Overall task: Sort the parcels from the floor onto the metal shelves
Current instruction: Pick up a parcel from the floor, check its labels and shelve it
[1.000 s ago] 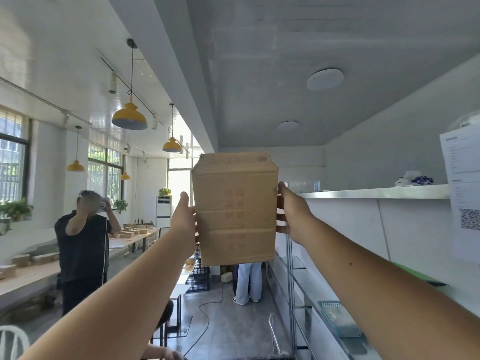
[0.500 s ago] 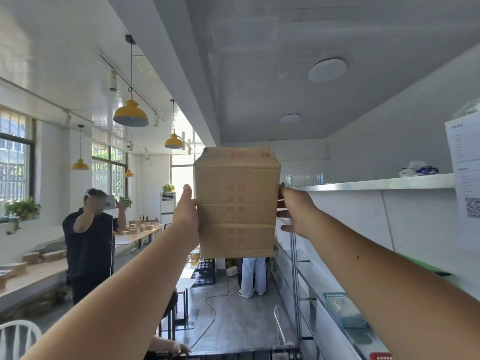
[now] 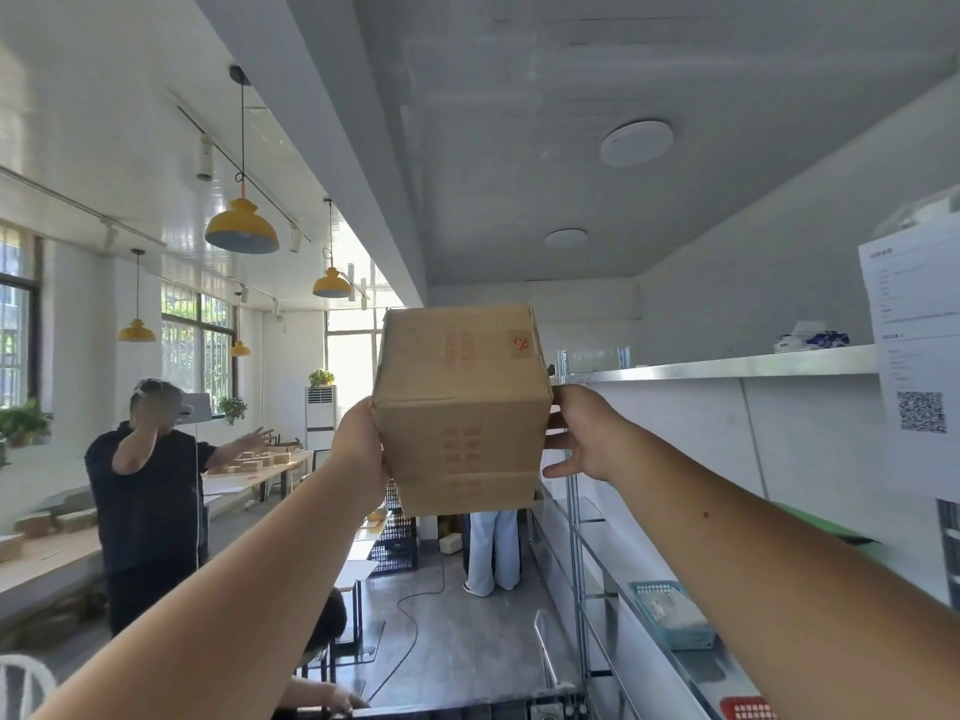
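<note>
Above the long silver metal top shelf (image 3: 727,364), open air reaches the grey ceiling (image 3: 675,54). Small clear upright panels (image 3: 592,356) crowd its left end. A white-and-blue packet (image 3: 810,339) sits further right, and a white printed sheet (image 3: 914,366) covers its right end.

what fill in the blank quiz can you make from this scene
1. The left hand and right hand hold a box made of ____.
2. The hanging lamps are ____.
3. The top shelf lies to the box's ____.
4. The marks printed on the box are ____.
Missing words: cardboard; yellow; right; red.
</note>
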The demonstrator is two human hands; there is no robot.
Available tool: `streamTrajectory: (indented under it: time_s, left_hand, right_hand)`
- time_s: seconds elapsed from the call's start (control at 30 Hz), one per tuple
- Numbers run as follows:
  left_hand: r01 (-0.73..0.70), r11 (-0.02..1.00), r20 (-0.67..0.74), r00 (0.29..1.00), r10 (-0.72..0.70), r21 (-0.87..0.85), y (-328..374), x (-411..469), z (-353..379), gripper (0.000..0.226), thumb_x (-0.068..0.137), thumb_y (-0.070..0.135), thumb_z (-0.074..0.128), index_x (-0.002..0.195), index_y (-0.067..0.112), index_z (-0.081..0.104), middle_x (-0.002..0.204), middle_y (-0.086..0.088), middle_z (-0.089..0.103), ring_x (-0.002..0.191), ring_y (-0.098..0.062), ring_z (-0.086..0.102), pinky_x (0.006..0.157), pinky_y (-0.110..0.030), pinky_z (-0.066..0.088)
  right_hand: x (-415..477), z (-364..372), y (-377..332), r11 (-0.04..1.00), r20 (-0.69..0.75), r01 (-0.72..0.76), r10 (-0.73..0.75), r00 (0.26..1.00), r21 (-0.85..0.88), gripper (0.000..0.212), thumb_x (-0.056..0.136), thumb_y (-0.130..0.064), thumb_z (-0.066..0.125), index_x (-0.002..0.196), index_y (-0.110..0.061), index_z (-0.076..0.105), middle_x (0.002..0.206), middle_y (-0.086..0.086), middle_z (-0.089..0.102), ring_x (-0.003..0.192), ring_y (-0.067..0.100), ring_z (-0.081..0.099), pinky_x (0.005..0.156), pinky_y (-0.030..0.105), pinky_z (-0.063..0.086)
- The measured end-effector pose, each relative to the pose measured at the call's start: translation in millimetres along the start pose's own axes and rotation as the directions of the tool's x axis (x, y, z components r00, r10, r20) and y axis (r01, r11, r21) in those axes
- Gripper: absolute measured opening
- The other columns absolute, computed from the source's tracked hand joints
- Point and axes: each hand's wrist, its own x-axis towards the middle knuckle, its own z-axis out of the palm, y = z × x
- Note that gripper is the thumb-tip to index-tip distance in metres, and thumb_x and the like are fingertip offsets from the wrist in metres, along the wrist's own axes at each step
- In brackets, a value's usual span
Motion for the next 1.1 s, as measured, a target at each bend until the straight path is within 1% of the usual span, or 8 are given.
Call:
streamTrajectory:
  time_s: [0.2, 0.5, 0.6, 0.7, 0.8, 0.87, 0.97, 1.1]
  left_hand:
    - [-0.052, 0.998, 0.047, 0.997, 0.054, -0.035, -1, 4, -4, 0.034, 0.104, 0.022, 0.050, 0.072, 0.021, 0.063, 0.049, 0.008, 0.062, 0.055, -0.013, 0.055, 0.055, -0.026, 0.045]
    - [-0.076, 0.997, 0.090, 0.993, 0.079, -0.034, 1, 6, -26, 0.052, 0.096, 0.044, 0.058, 0.120, 0.003, 0.080, 0.112, -0.020, 0.080, 0.106, -0.042, 0.071, 0.112, -0.055, 0.053]
    - [-0.129, 0.991, 0.091, 0.987, 0.131, -0.023, 0, 0, -33, 0.045, 0.094, 0.041, 0.060, 0.111, 0.004, 0.079, 0.093, -0.013, 0.081, 0.096, -0.037, 0.072, 0.113, -0.054, 0.049]
    - [-0.187, 0.981, 0.080, 0.978, 0.190, -0.045, 1, -5, -36, 0.020, 0.092, 0.033, 0.065, 0.096, 0.016, 0.075, 0.069, 0.008, 0.073, 0.128, -0.028, 0.067, 0.124, -0.052, 0.041]
    - [-0.127, 0.991, 0.024, 0.992, 0.128, -0.030, 7, -8, -28, 0.019, 0.092, 0.032, 0.069, 0.104, 0.019, 0.075, 0.094, 0.005, 0.079, 0.137, -0.025, 0.062, 0.123, -0.052, 0.041]
    - [-0.095, 0.993, 0.018, 0.995, 0.097, -0.065, 5, 11, -34, 0.036, 0.086, 0.036, 0.074, 0.118, 0.019, 0.078, 0.123, -0.003, 0.081, 0.140, -0.026, 0.061, 0.120, -0.054, 0.044]
    - [-0.024, 0.995, 0.077, 0.997, 0.032, -0.101, -4, 47, -47, 0.042, 0.061, 0.046, 0.083, 0.098, 0.027, 0.086, 0.110, 0.002, 0.083, 0.131, -0.030, 0.068, 0.111, -0.060, 0.049]
    - [0.027, 1.000, 0.089, 0.996, -0.026, -0.015, 0, -3, -28, 0.033, 0.093, 0.053, 0.066, 0.092, 0.025, 0.082, 0.090, -0.003, 0.080, 0.095, -0.031, 0.072, 0.108, -0.049, 0.051]
  right_hand:
    - [0, -2, 2, 1.000, 0.006, 0.017, -0.017, 1.000, 0.010, 0.025, 0.101, -0.033, 0.051, 0.086, -0.023, 0.069, 0.083, 0.005, 0.065, 0.085, 0.027, 0.065, 0.112, 0.060, 0.045]
    - [14, -2, 2, 0.999, 0.001, 0.016, -0.016, 1.000, 0.048, 0.050, 0.091, -0.072, 0.055, 0.085, -0.025, 0.072, 0.085, 0.006, 0.074, 0.084, 0.032, 0.072, 0.089, 0.045, 0.061]
    - [16, -1, 2, 0.999, -0.012, 0.020, -0.020, 1.000, 0.045, 0.049, 0.094, -0.069, 0.055, 0.083, -0.024, 0.069, 0.077, 0.003, 0.069, 0.073, 0.026, 0.067, 0.071, 0.035, 0.056]
    - [18, 0, 4, 0.997, -0.005, 0.017, -0.017, 1.000, 0.071, 0.060, 0.093, -0.080, 0.044, 0.098, -0.029, 0.074, 0.089, 0.005, 0.075, 0.086, 0.027, 0.070, 0.073, 0.036, 0.055]
    - [22, 1, 4, 0.996, 0.001, 0.019, -0.019, 1.000, 0.082, 0.075, 0.087, -0.089, 0.035, 0.107, -0.030, 0.077, 0.106, 0.008, 0.079, 0.102, 0.030, 0.071, 0.082, 0.040, 0.056]
    - [20, 1, 3, 0.997, 0.005, 0.008, -0.008, 1.000, 0.077, 0.079, 0.089, -0.088, 0.033, 0.101, -0.023, 0.077, 0.091, 0.006, 0.079, 0.092, 0.030, 0.071, 0.079, 0.039, 0.055]
    - [16, 1, 2, 0.997, 0.020, 0.033, -0.034, 0.999, 0.073, 0.078, 0.094, -0.084, 0.031, 0.083, -0.017, 0.070, 0.059, 0.001, 0.072, 0.076, 0.028, 0.067, 0.080, 0.041, 0.057]
    - [14, 3, 4, 0.999, 0.058, 0.013, -0.015, 0.998, 0.038, 0.102, 0.084, -0.093, 0.028, 0.107, -0.006, 0.076, 0.079, 0.010, 0.078, 0.089, 0.034, 0.074, 0.094, 0.051, 0.061]
